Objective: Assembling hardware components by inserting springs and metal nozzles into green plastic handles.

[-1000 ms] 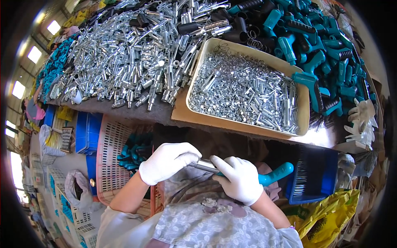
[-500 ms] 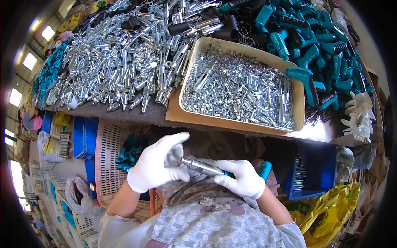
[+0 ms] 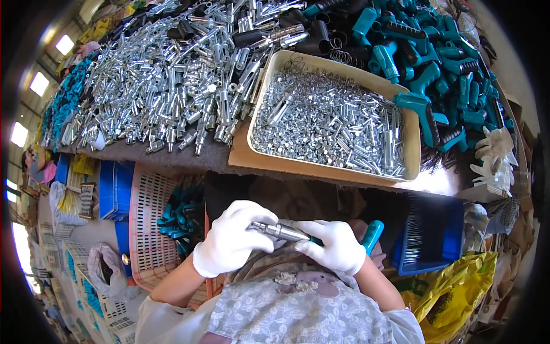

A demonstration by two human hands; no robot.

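Observation:
In front of my lap, a hand tool with a silver metal barrel (image 3: pixel 286 232) and a teal handle (image 3: pixel 372 234) lies almost level, its tip toward the left. My right hand (image 3: pixel 338 246), in a white glove, is wrapped round it where the barrel meets the handle. The white-gloved left hand (image 3: pixel 232 238) is curled about the barrel's tip, its thumb below and fingers above. Whether a small part is inside those left fingers is hidden.
A cream tray (image 3: pixel 323 169) of small metal parts stands on the bench, beside a heap of metal barrels (image 3: pixel 172 86) and piled teal handles (image 3: pixel 427 74). Below are a pink basket (image 3: pixel 150 229), a blue bin (image 3: pixel 429 265) and a yellow bag (image 3: pixel 458 292).
My left hand has moved right, and its spread fingers have closed in round the barrel's tip. The right hand keeps its grip on the tool, nearly unmoved.

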